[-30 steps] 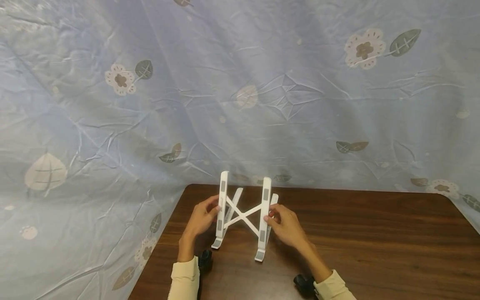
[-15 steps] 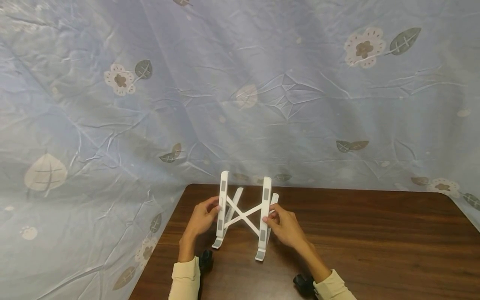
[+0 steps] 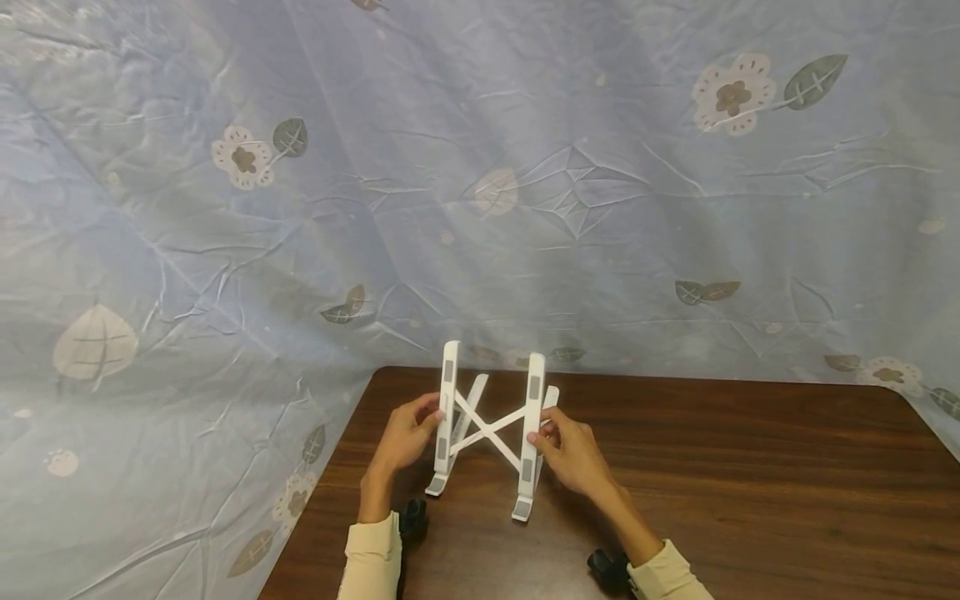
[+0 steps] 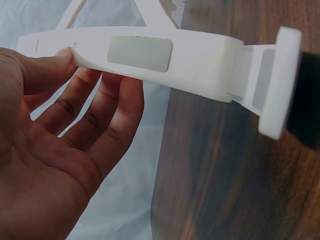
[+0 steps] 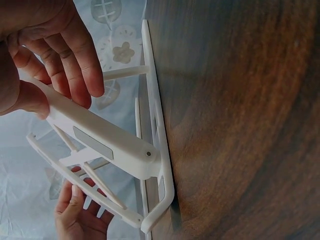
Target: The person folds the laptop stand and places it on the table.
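Note:
A white folding laptop stand (image 3: 489,430) stands opened out on the table, its two upper rails sloping up and joined by an X of crossbars. My left hand (image 3: 405,433) pinches the left rail; in the left wrist view the thumb lies on its top face near a grey pad (image 4: 140,53), with fingers curled underneath. On the other side, my right hand (image 3: 573,450) holds the right rail (image 5: 112,135) between thumb and fingers. The right wrist view shows the stand's base bar (image 5: 157,120) along the tabletop and the hooked lip at its front end.
The dark wood table (image 3: 735,483) stretches off to the right. Behind it and on the left hangs a pale blue cloth (image 3: 525,275) with flowers and leaves. Black wrist cameras (image 3: 607,569) sit by the cream sleeves (image 3: 371,554).

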A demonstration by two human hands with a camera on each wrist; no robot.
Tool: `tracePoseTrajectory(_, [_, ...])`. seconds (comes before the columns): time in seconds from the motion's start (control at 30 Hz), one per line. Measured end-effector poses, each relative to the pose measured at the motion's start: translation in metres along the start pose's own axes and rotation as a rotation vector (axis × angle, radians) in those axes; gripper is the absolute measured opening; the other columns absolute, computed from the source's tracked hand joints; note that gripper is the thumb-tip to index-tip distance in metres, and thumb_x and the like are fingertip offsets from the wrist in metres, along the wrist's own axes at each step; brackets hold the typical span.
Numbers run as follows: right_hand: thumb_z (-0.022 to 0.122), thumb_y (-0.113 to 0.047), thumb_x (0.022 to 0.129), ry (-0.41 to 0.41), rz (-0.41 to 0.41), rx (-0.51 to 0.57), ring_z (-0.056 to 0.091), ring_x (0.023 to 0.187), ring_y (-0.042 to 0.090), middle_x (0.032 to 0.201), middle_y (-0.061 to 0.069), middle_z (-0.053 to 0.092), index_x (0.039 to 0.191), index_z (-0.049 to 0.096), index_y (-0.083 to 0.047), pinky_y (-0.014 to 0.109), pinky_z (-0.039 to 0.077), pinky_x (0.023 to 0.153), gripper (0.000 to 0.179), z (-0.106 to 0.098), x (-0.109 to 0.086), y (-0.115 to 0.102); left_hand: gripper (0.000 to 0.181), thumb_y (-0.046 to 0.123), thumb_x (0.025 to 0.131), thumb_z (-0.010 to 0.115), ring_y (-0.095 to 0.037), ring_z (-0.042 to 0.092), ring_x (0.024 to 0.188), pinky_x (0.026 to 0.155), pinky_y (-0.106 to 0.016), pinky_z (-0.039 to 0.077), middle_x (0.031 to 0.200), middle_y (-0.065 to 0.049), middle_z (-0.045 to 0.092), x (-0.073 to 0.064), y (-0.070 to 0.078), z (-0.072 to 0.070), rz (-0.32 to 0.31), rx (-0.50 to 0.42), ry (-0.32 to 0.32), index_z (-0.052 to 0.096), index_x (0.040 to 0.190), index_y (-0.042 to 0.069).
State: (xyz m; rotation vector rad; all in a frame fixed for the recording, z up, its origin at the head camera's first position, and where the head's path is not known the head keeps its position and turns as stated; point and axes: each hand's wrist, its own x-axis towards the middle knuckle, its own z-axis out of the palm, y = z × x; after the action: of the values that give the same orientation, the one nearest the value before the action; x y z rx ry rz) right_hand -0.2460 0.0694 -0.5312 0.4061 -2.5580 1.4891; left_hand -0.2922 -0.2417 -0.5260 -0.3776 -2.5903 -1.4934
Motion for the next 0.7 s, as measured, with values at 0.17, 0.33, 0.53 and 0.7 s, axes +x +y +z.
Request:
tracePoseTrajectory(0.17, [0.078,-0.013,0.098,-0.002,0.010,0.010,0.064,0.075,0.005,0.093,0.001,0.076,0.115,0.070,-0.013,0.021,0.051,0.063,0.018,-0.001,-0.001,-0.001,0.031,0.002,0.104,0.066,-0.024,0.073,0.082,0.072,-0.052,0.067,0.106,-0.022,0.076,-0.001,0.002,0.001,0.000,-0.016,-0.008,0.069,0.135,-0.001])
tracePoseTrajectory(0.33, [0.078,-0.011,0.099,-0.009,0.032,0.026,0.065,0.073,0.005,0.093,0.001,0.076,0.116,0.070,-0.010,0.021,0.052,0.061,0.019,-0.007,-0.004,0.000,0.029,0.002,0.104,0.066,-0.025,0.073,0.081,0.071,-0.054,0.067,0.106,-0.023,0.076,-0.003,0.006,0.004,0.001,-0.025,-0.026,0.070,0.133,-0.002])
tracePoseTrajectory(0.53, [0.077,-0.013,0.100,-0.014,0.054,0.027,0.066,0.073,0.009,0.093,0.002,0.074,0.119,0.069,-0.007,0.021,0.052,0.060,0.022,-0.017,-0.007,0.003,0.028,0.001,0.104,0.066,-0.020,0.072,0.079,0.072,-0.057,0.066,0.106,-0.020,0.076,-0.004,0.014,0.010,0.007,-0.032,-0.054,0.070,0.131,-0.001])
tracePoseTrajectory(0.7, [0.077,-0.012,0.100,-0.014,0.060,0.006,0.070,0.076,0.012,0.095,0.004,0.075,0.121,0.068,-0.006,0.020,0.053,0.062,0.024,-0.025,-0.009,0.008,0.028,0.001,0.104,0.066,-0.027,0.074,0.080,0.073,-0.056,0.066,0.108,-0.019,0.076,-0.004,0.019,0.017,0.014,-0.028,-0.081,0.070,0.132,0.000])
